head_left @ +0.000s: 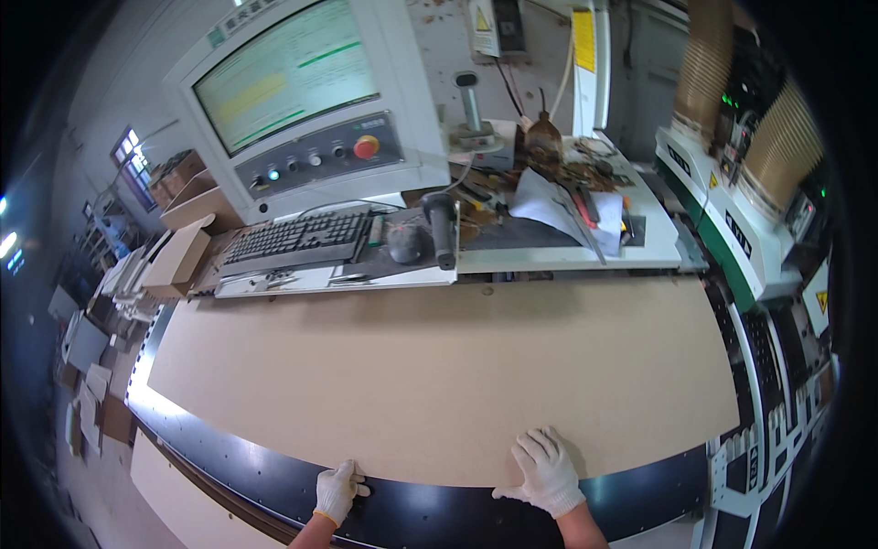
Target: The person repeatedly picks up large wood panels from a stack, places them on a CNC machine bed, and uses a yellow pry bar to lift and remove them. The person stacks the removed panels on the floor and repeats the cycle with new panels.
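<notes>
A wide tan board (439,366), like fiberboard, lies flat on the dark machine bed (412,517) in front of me. My left hand (337,492), in a white knit glove, is at the board's near edge with its fingers bunched together, seemingly pinching that edge. To the right, my right hand (547,474), gloved the same way, rests on the board near the same edge. Its fingers lie flat and its thumb spreads out to the left. The underside of the left hand's fingers is hidden.
Beyond the board stand a control console with a screen (288,73), red stop button (366,147), keyboard (297,240), mouse (404,244) and handheld scanner (440,229). A cluttered side shelf holds papers (553,210) and a brown bottle (543,144). Machine heads with hoses (777,146) stand at right.
</notes>
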### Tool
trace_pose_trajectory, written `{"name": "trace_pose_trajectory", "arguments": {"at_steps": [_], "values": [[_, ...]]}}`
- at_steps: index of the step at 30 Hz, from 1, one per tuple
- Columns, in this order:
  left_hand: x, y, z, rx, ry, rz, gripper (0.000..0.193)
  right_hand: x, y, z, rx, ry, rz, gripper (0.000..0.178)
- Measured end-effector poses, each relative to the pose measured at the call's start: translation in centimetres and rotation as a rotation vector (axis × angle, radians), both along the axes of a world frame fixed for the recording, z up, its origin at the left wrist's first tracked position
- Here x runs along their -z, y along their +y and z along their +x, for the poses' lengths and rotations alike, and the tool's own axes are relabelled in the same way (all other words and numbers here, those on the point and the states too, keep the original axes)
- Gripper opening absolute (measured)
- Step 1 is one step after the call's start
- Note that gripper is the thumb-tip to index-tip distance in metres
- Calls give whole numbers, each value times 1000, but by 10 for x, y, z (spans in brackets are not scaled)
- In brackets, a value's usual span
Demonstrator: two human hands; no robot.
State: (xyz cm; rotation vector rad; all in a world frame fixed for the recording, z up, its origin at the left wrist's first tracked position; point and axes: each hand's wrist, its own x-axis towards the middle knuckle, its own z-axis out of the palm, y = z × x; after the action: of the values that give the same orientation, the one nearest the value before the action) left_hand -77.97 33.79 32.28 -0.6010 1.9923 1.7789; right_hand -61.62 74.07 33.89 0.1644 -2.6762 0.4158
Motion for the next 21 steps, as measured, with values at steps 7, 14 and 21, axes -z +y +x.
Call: {"name": "trace_pose_trajectory", "arguments": {"at_steps": [7, 14, 21], "values": [[-11, 1, 4, 53, 31, -2, 41, 9, -4, 3, 12, 38, 45, 97], [-15, -1, 8, 94, 102, 22, 34, 15, -15, 10, 31, 60, 91, 97], [-5, -13, 10, 142, 187, 29, 40, 23, -37, 18, 152, 28, 87, 89]]}}
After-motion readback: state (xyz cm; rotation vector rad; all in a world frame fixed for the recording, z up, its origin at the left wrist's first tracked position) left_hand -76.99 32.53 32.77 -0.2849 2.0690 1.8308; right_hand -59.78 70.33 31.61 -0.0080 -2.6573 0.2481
